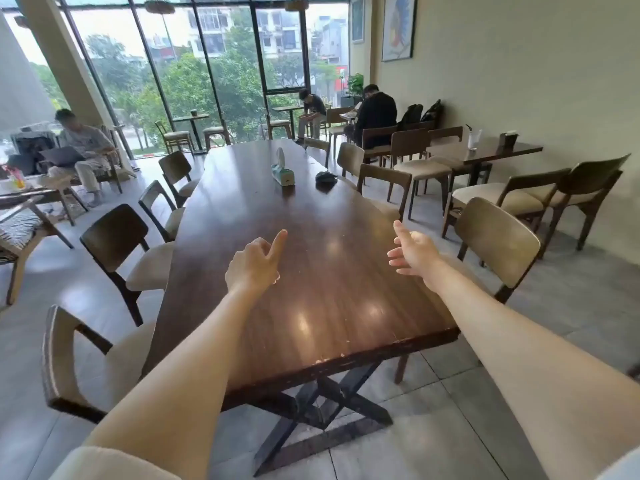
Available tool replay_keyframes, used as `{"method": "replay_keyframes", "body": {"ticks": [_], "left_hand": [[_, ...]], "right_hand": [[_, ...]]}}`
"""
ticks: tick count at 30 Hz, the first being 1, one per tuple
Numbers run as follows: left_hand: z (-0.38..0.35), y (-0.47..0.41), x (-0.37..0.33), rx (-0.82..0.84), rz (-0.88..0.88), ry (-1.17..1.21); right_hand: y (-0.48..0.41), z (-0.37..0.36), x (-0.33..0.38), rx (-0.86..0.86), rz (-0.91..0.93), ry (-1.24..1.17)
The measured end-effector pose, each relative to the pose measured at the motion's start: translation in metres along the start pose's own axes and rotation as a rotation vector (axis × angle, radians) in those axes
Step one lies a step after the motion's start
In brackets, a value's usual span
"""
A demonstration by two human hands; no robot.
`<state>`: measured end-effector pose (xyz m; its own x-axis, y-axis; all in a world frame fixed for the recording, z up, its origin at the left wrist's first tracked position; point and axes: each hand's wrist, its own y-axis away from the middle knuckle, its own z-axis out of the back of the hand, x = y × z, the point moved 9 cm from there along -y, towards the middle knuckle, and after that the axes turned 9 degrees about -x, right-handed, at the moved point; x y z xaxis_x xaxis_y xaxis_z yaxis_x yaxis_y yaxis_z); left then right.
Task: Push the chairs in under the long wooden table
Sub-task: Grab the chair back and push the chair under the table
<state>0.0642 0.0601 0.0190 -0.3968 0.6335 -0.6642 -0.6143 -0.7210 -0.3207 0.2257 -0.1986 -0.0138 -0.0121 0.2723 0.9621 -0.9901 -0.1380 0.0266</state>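
Observation:
The long dark wooden table [311,306] runs away from me, seen from its near end. Several wooden chairs with beige seats line both sides. On the left, the nearest chair [65,362] and the one behind it [117,237] have their seats partly under the top. On the right, the nearest chair [498,240] stands close against the table edge. My left hand [254,261] hovers above the tabletop, index finger pointing forward, other fingers curled, holding nothing. My right hand [412,252] floats above the table's right side, fingers spread, empty, left of that chair's backrest.
A tissue box [282,173] and a dark cap [325,177] lie on the table's far half. A smaller table [485,152] with more chairs stands along the right wall. People sit at the left and at the back by the windows. Grey tiled floor surrounds the table.

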Motion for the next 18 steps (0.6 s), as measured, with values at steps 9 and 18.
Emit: {"method": "replay_keyframes", "body": {"ticks": [9, 18], "left_hand": [[-0.125, 0.025, -0.089, 0.175, -0.326, -0.127], [-0.267, 0.063, -0.202, 0.286, -0.414, -0.030]], "right_hand": [[-0.036, 0.101, -0.052, -0.116, 0.070, 0.402], [-0.090, 0.230, -0.106, -0.090, 0.148, 0.881]]}}
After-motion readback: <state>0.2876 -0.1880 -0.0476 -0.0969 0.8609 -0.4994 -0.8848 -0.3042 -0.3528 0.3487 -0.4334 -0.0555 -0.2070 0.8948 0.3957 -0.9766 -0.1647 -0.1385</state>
